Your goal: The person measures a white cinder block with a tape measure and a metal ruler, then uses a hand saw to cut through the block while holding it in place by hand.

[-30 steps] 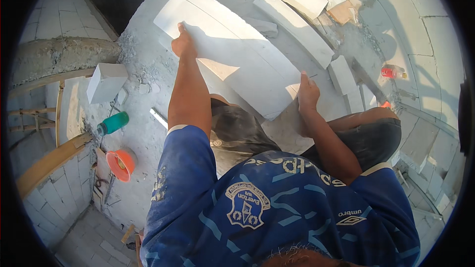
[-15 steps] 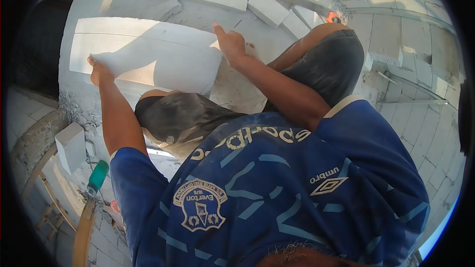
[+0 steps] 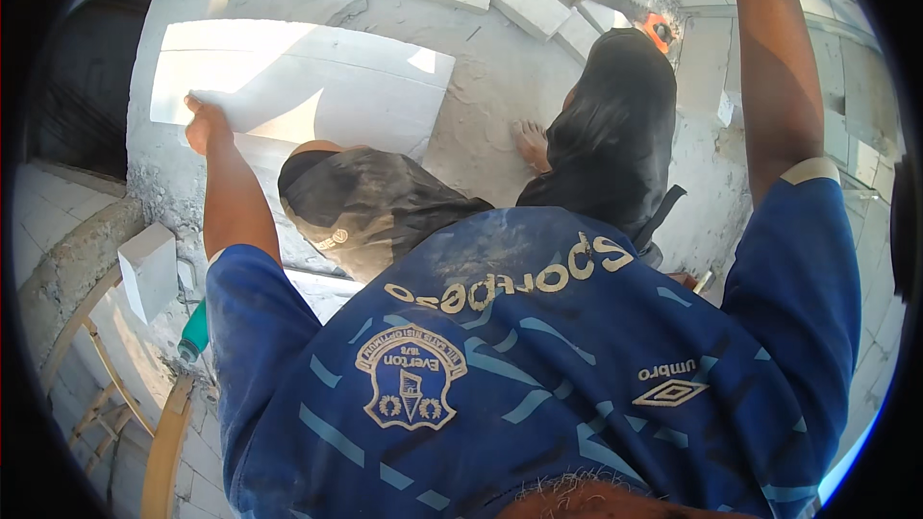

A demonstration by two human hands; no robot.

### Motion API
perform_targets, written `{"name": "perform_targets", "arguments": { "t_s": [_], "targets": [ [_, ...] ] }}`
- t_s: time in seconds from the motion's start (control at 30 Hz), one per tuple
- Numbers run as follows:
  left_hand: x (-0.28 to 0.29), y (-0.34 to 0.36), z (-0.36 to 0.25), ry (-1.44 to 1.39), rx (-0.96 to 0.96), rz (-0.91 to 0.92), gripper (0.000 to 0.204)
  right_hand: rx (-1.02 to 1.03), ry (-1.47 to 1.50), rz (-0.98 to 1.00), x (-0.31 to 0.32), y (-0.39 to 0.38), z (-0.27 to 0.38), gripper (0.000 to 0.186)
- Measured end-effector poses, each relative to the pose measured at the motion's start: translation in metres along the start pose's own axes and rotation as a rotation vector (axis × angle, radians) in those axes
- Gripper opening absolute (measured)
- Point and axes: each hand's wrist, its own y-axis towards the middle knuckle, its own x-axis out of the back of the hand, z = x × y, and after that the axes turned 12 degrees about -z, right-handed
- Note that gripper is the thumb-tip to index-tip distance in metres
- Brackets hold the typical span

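No packages, signs or screens show. The only label-like marks are printed on clothing: a round white crest badge on the chest of the blue jersey, a small white diamond emblem to its right, curved cream lettering across the upper front, and a tiny white logo on the dark trousers.

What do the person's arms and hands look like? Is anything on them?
Both arms are bare from the short sleeves down. The sleeves belong to a blue football shirt with lighter blue dashes, a round crest and pale lettering, dusted grey-white. The left hand wears no glove, ring or watch. The right arm leaves the picture at the top, so its hand is unseen.
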Motion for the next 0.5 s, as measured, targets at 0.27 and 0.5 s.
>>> {"name": "perform_targets", "arguments": {
  "t_s": [0.27,0.5],
  "targets": [
    [-0.019,0.006,0.007,0.062,-0.176,-0.149,0.095,-0.819,-0.311,0.053,0.018,-0.230,-0.214,0.058],
    [-0.026,0.009,0.005,0.276,-0.432,-0.040,0.079,-0.896,-0.748,0.174,0.030,-0.372,-0.364,0.053]
  ]
}}
